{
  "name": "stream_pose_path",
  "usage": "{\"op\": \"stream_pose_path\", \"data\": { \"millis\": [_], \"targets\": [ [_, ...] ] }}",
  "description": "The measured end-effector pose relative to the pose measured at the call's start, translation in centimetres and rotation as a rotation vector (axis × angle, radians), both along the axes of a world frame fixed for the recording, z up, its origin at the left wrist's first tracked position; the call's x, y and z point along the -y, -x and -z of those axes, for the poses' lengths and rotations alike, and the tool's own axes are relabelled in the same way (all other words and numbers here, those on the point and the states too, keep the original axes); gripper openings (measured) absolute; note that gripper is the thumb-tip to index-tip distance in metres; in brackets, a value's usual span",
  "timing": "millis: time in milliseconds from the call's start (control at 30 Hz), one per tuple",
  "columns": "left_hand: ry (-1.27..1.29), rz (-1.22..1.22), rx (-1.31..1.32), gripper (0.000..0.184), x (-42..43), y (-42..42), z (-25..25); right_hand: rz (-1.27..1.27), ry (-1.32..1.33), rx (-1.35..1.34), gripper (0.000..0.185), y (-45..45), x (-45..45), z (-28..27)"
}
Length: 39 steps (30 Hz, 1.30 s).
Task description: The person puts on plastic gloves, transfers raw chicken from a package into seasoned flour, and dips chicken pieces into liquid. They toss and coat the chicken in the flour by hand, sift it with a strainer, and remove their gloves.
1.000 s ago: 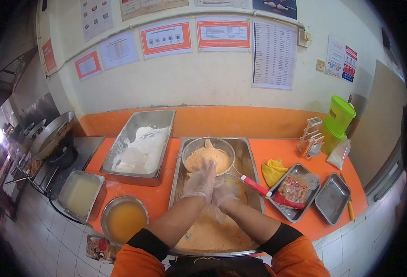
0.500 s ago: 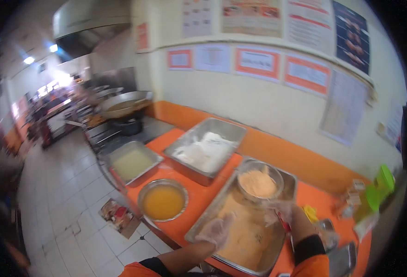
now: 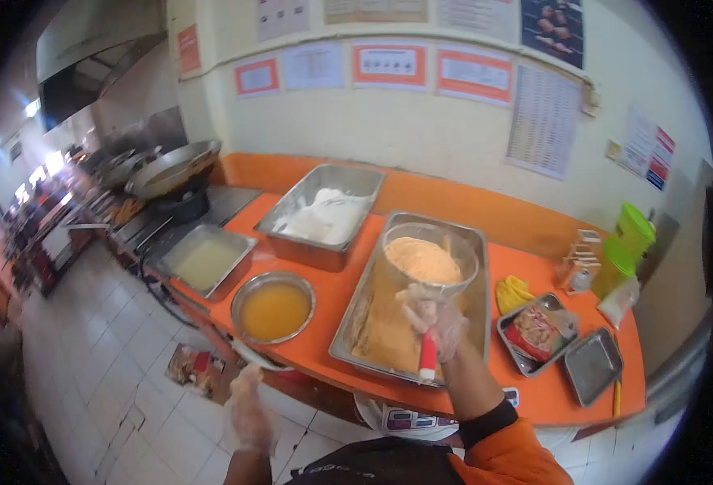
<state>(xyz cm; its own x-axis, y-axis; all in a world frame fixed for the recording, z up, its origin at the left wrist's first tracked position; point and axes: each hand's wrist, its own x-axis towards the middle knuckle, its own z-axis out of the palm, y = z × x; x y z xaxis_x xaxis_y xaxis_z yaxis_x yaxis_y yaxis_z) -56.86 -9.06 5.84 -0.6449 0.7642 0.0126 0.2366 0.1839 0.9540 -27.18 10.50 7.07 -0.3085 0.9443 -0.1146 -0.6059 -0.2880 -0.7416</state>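
Note:
My right hand [image 3: 441, 323], in a clear plastic glove, grips the red-and-white handle [image 3: 427, 356] of a round sieve [image 3: 471, 267]. Orange breading flour [image 3: 423, 259] is heaped inside it. The sieve is over the far part of a large metal tray [image 3: 344, 335], whose bottom is covered with more of this flour [image 3: 385, 327]. My gloved left hand [image 3: 251, 416] is off the table's front edge, above the floor, with fingers extended upward and orange crumbs on the fingertips. I see nothing held in it.
Left of the tray stand a bowl of orange liquid [image 3: 274, 311], a pan of pale liquid [image 3: 204, 263] and a deep pan of white flour [image 3: 324, 214]. At right are a small tray with a food packet [image 3: 534, 330], another metal tray [image 3: 595, 368], a yellow cloth [image 3: 514, 293] and green containers [image 3: 627, 242].
My left hand has moved out of the tray, left and down past the table edge. The sieve in my right hand now appears nearer and fuller in view. My view has turned right.

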Motion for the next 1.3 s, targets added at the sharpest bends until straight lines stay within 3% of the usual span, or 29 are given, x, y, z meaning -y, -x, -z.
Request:
{"op": "stream_pose_path", "data": {
  "millis": [33,167,267,367,400,500,533,600,633,667,700,800,900,933,1000,1033,1100,1200,1233,1300],
  "targets": [
    [-0.168,-0.025,0.104,0.049,0.7,1.8,2.7,0.015,0.003,-0.01,0.04,1.2,0.5,-1.0],
    [-0.259,-0.174,0.198,0.043,7.7,5.9,8.2,0.13,-0.09,-0.136,0.041,3.4,3.9,-1.4],
    [-0.421,-0.286,0.595,0.057,12.6,9.5,12.7,0.204,-0.054,0.132,0.034,4.2,4.6,-1.0],
    [-0.039,-0.191,0.128,0.049,17.4,11.3,12.7,0.189,-0.014,0.094,0.038,5.0,5.7,-0.4],
    [-0.173,-0.171,0.097,0.049,18.2,11.9,13.4,0.217,0.043,0.046,0.037,5.7,7.2,-1.8],
    [0.162,-0.184,-0.389,0.046,20.5,12.1,11.8,0.042,-0.058,-0.199,0.034,3.2,3.8,3.3],
    [0.029,-0.228,-0.196,0.045,19.6,12.5,11.8,-0.023,-0.051,-0.213,0.027,3.1,2.3,4.3],
    [-0.194,-0.297,0.198,0.042,19.6,12.9,12.0,0.194,-0.046,-0.071,0.027,5.7,5.0,-0.7],
    [-0.056,-0.293,0.036,0.041,19.9,12.1,10.5,0.311,-0.021,-0.001,0.027,6.3,6.2,-2.2],
    [0.085,-0.279,-0.136,0.041,19.8,10.8,7.6,0.255,-0.007,0.058,0.03,4.2,2.0,1.5],
    [0.211,-0.262,-0.313,0.041,19.5,10.3,5.8,0.288,0.014,-0.007,0.024,4.9,3.5,1.2],
    [-0.127,-0.279,-0.025,0.041,19.1,13.0,10.0,0.262,-0.055,-0.136,0.012,6.2,3.2,-0.5],
    [0.143,-0.283,-0.316,0.042,19.8,11.8,8.8,0.051,-0.185,-0.119,0.009,3.8,0.0,3.4],
    [0.232,-0.271,-0.351,0.043,20.3,12.1,8.6,0.197,-0.081,-0.219,0.004,4.8,0.3,2.5],
    [0.345,-0.27,-0.409,0.044,18.9,13.0,9.3,0.213,0.055,-0.143,0.005,8.0,4.7,-1.6],
    [0.194,-0.274,-0.39,0.045,18.8,13.2,10.3,0.215,0.142,-0.108,0.006,8.7,5.9,-2.0],
    [-0.096,-0.266,-0.345,0.048,18.6,13.3,12.7,0.12,0.009,-0.157,0.004,6.5,1.7,0.2],
    [0.392,-0.237,-0.5,0.054,17.0,10.3,7.2,0.131,0.043,-0.298,0.004,6.8,1.7,2.5],
    [0.314,-0.237,-0.49,0.056,16.4,10.9,8.4,0.143,0.065,-0.358,0.005,7.8,1.5,2.2],
    [0.185,-0.241,-0.471,0.061,16.7,11.9,11.0,0.105,0.052,-0.184,0.004,8.3,3.7,0.8]
  ]
}}
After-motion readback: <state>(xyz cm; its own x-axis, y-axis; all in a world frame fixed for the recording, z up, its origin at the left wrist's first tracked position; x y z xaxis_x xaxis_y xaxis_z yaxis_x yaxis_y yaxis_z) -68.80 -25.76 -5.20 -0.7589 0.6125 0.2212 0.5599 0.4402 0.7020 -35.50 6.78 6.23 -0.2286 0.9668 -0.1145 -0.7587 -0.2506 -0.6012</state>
